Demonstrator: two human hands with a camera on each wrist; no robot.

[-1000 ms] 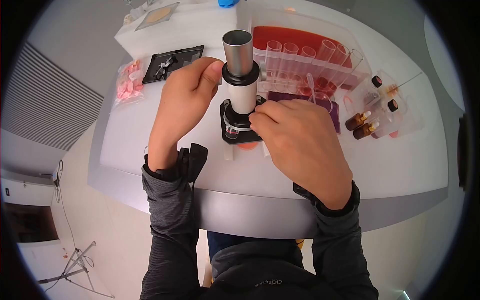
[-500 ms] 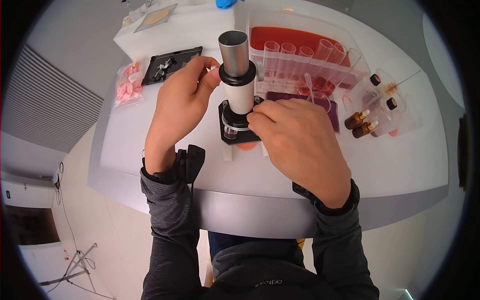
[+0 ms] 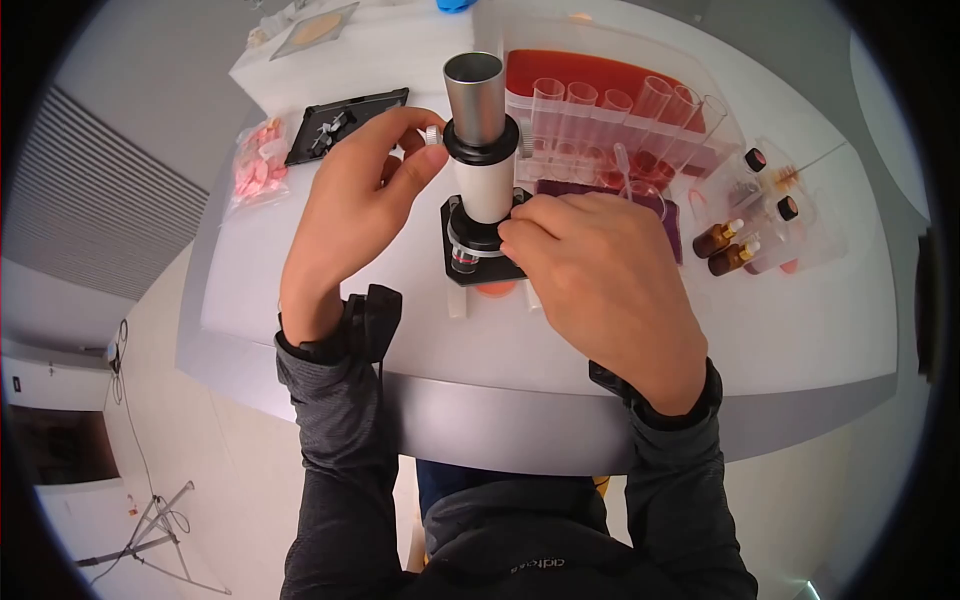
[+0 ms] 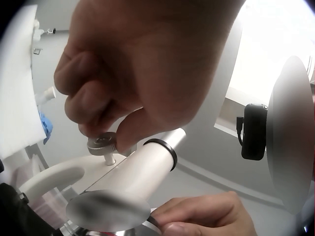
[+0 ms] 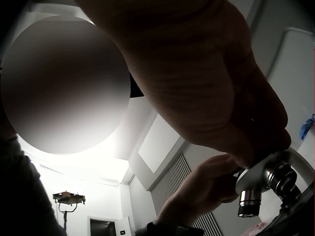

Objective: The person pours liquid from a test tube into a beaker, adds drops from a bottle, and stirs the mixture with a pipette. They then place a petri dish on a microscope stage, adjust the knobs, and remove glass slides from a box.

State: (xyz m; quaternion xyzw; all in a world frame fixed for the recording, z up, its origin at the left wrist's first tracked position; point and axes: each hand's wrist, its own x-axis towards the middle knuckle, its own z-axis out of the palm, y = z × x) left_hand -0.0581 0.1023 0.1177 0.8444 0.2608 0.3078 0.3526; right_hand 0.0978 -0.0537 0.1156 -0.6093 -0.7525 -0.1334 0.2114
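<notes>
A microscope with a silver tube (image 3: 476, 105) over a white body (image 3: 484, 192) stands upright on a black stage. My left hand (image 3: 352, 200) is at its left side, thumb and fingers around a ridged knob (image 3: 433, 135); the left wrist view shows the fingertips on that knob (image 4: 102, 143). My right hand (image 3: 610, 280) pinches the rim of the round nosepiece below the body, its fingertips partly hidden. In the right wrist view, objective lenses (image 5: 249, 202) hang beside the right hand (image 5: 197, 83).
Behind on the right, a clear bin (image 3: 720, 110) with red contents stands behind test tubes (image 3: 580, 115). Dropper bottles (image 3: 718, 238) are at the right. A black tray (image 3: 300, 150), a bag of pink pieces (image 3: 262, 165) and a white block (image 3: 400, 50) lie left and back.
My left hand has shifted and turned slightly at the knob, its fingers spread a little wider so more of the knob shows. My right hand stays at the nosepiece.
</notes>
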